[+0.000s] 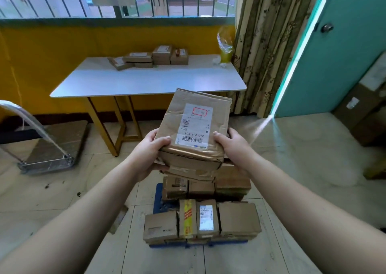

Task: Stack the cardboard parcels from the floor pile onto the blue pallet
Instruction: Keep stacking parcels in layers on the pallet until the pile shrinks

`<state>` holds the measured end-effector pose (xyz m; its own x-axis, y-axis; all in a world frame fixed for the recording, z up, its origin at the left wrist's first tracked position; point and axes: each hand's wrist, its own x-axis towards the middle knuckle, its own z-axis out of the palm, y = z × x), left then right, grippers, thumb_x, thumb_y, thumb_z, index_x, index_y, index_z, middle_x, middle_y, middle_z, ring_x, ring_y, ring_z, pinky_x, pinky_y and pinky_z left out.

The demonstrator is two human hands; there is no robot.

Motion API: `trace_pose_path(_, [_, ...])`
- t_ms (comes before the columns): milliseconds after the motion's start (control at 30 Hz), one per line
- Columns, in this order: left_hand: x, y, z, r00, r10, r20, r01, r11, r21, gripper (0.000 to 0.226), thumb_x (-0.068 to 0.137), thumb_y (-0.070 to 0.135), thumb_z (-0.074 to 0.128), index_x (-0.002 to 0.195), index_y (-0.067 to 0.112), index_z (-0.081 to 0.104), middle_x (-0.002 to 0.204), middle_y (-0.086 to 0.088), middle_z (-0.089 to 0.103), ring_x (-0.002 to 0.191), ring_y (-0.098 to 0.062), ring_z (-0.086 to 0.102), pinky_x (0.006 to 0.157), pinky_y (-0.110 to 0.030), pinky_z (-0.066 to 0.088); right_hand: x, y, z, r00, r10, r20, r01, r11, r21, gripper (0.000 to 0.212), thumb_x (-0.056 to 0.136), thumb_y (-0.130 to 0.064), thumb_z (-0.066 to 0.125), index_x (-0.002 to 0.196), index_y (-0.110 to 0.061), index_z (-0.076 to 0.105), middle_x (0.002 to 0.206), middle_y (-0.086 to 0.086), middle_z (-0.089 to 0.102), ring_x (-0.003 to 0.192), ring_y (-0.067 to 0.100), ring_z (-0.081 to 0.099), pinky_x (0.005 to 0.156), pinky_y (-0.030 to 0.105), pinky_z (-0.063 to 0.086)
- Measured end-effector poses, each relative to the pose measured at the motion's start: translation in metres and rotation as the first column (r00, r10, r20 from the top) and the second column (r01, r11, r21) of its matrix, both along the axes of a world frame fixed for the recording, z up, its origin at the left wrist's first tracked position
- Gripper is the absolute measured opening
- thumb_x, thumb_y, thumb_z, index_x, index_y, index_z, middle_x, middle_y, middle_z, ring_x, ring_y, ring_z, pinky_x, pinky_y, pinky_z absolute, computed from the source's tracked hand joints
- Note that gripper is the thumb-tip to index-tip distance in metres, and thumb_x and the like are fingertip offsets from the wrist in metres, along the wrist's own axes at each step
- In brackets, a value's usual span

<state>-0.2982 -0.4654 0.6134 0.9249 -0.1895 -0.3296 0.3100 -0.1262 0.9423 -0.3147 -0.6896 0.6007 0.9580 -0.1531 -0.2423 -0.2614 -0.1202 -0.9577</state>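
Observation:
I hold a worn cardboard parcel point(196, 127) with a white shipping label in both hands, raised above the stack. My left hand point(151, 151) grips its left near corner and my right hand point(231, 146) grips its right near corner. A second flatter parcel point(188, 170) seems pressed under it in the same grip. Below stands the blue pallet point(158, 200), mostly hidden under several stacked parcels point(201, 219); only its left edge and front rim show.
A white table point(146, 79) with several small parcels point(158, 57) stands against the yellow wall ahead. A platform trolley point(56, 146) sits on the floor at left. A large carton point(363, 115) stands by the teal door at right. Tiled floor surrounds the pallet.

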Motion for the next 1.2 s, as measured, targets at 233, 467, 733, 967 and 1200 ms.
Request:
trace_pose_path(233, [0.037, 0.034, -0.007, 0.996, -0.087, -0.020, 0.087, 0.996, 0.013, 0.044, 0.096, 0.030, 0.052, 0.136, 0.033, 0.035, 0.112, -0.002, 0.056, 0.097, -0.024, 0.061, 0.074, -0.046, 0.059, 0.012, 0.037, -0.005, 0.998, -0.058, -0.037, 0.056, 0.996, -0.064, 0.027, 0.097, -0.033, 0.054, 0.122, -0.027, 0.047, 0.108, -0.004, 0.063, 0.095, 0.014, 0.064, 0.070, 0.025, 0.053])
trace_pose_path(467, [0.062, 0.023, -0.010, 0.978, -0.202, -0.058, 0.202, 0.979, -0.019, 0.047, 0.096, 0.033, 0.052, 0.139, 0.032, 0.034, 0.115, -0.003, 0.057, 0.099, -0.025, 0.062, 0.064, -0.039, 0.057, 0.021, 0.034, -0.013, 0.981, -0.185, -0.055, 0.182, 0.982, -0.052, 0.044, 0.075, -0.047, 0.060, 0.116, -0.031, 0.054, 0.115, -0.002, 0.068, 0.105, 0.021, 0.065, 0.099, 0.047, 0.048])
trace_pose_path(733, [0.063, -0.053, -0.025, 0.982, -0.179, -0.064, 0.178, 0.984, -0.023, 0.048, 0.096, 0.033, 0.053, 0.140, 0.030, 0.034, 0.117, -0.004, 0.057, 0.097, -0.025, 0.063, 0.060, -0.039, 0.058, 0.029, -0.043, -0.024, 0.987, -0.150, -0.057, 0.143, 0.983, -0.112, 0.039, 0.081, -0.040, 0.063, 0.118, -0.029, 0.054, 0.113, -0.004, 0.069, 0.104, 0.021, 0.065, 0.097, 0.048, 0.049])
trace_pose_path(967, [0.067, -0.166, -0.043, 0.986, -0.117, -0.116, 0.119, 0.993, 0.015, 0.036, 0.096, 0.028, 0.053, 0.129, 0.030, 0.040, 0.117, -0.004, 0.059, 0.096, -0.025, 0.063, 0.079, -0.051, 0.057, 0.035, -0.151, -0.043, 0.985, -0.111, -0.131, 0.102, 0.992, -0.069, 0.038, 0.092, -0.027, 0.062, 0.128, -0.025, 0.047, 0.117, -0.002, 0.063, 0.106, 0.022, 0.062, 0.092, 0.048, 0.053])
trace_pose_path(1200, [0.069, -0.216, -0.097, 0.957, -0.071, -0.282, 0.111, 0.985, 0.131, 0.040, 0.089, 0.010, 0.062, 0.124, 0.015, 0.043, 0.110, -0.008, 0.060, 0.090, -0.027, 0.065, 0.076, -0.051, 0.055, 0.030, -0.203, -0.101, 0.966, -0.107, -0.236, 0.085, 0.991, -0.103, 0.031, 0.094, -0.012, 0.057, 0.119, -0.031, 0.051, 0.105, -0.010, 0.066, 0.094, 0.007, 0.063, 0.091, 0.030, 0.049])
